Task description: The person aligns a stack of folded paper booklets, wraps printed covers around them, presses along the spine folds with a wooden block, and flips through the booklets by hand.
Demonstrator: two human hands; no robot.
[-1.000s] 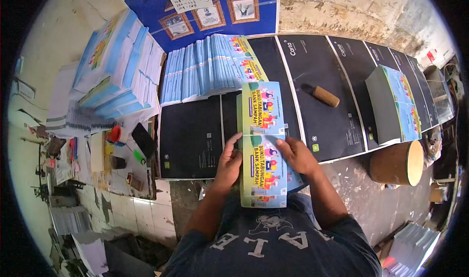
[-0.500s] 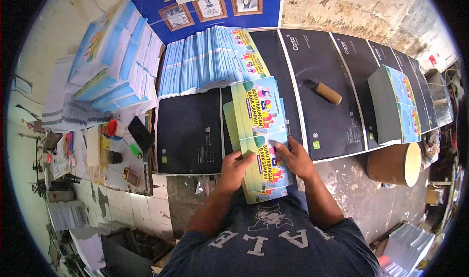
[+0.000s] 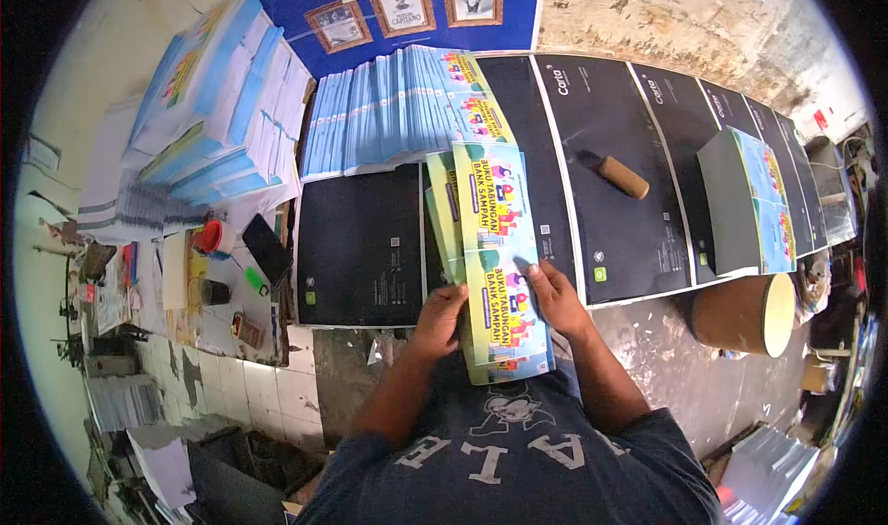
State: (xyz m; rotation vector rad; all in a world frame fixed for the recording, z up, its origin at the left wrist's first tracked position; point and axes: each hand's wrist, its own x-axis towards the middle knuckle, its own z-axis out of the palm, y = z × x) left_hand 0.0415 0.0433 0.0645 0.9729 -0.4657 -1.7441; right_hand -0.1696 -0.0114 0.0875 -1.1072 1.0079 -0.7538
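I have the left hand (image 3: 440, 320) and right hand (image 3: 559, 299) pinched on opposite edges of the fanned printed sheets (image 3: 505, 264), held across the black table's (image 3: 356, 247) near edge, before the dark shirt (image 3: 513, 465)

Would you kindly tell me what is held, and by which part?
Printed sheets, held by their right edge in the right hand, thumb on top; the left hand meets their left edge, grip unclear.
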